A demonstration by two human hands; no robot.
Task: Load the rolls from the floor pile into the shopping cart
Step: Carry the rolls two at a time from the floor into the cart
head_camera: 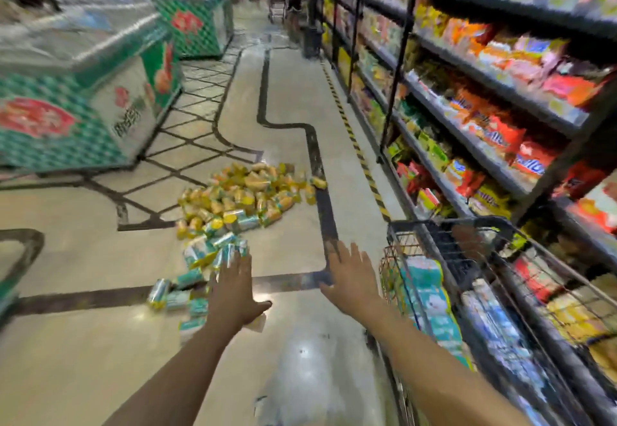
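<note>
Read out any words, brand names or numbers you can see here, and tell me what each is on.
Nothing reads cleanly.
Freezer end panel: dark lettering, too blurred to read.
Red snack bags: blue lettering, blurred.
Rolls on the floor: wrapper print too small.
Packs in the shopping cart: print blurred.

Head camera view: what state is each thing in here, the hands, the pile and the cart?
Floor pile: scattered across the floor, not yet cleared.
Shopping cart: upright, partly loaded with rolls.
Left hand: open, fingers straight, over the pile's near end.
Right hand: open, empty, left of the cart.
</note>
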